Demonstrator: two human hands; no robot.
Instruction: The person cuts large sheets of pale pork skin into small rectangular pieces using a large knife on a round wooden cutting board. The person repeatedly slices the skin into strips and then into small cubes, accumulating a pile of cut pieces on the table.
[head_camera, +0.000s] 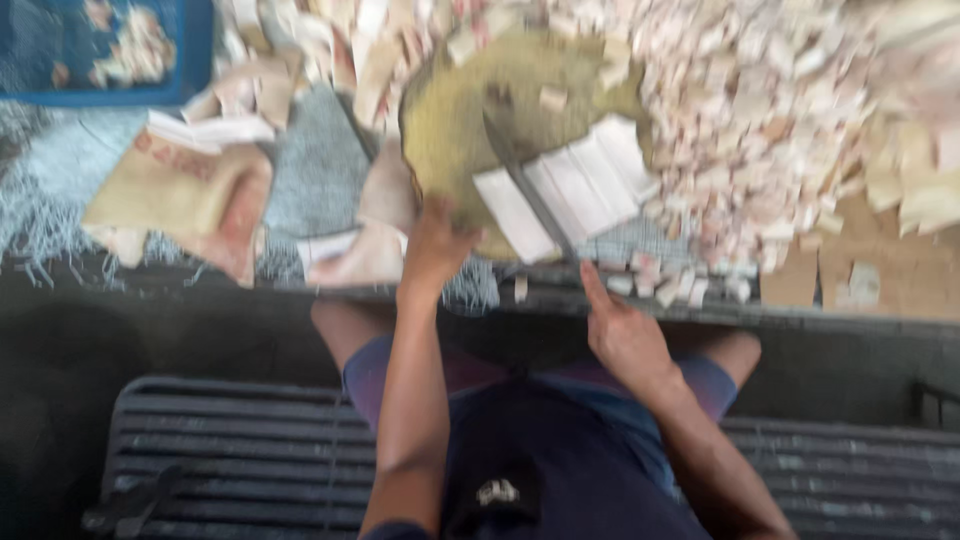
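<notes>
The picture is motion-blurred. A round yellowish chopping block (450, 120) lies on the work surface with several long white strips (575, 180) side by side on it. My left hand (435, 245) grips the block's near edge. My right hand (622, 335) sits at the surface's front edge and holds the handle of a long dark knife (525, 185). The blade runs up and left across the white strips.
A big heap of small pale cut pieces (770, 110) covers the surface to the right. A blue crate (195, 60) stands at the top left, with a tan sack (175, 185) below it. Brown cardboard (880, 270) lies at the right. A dark slatted bench (240, 450) is under me.
</notes>
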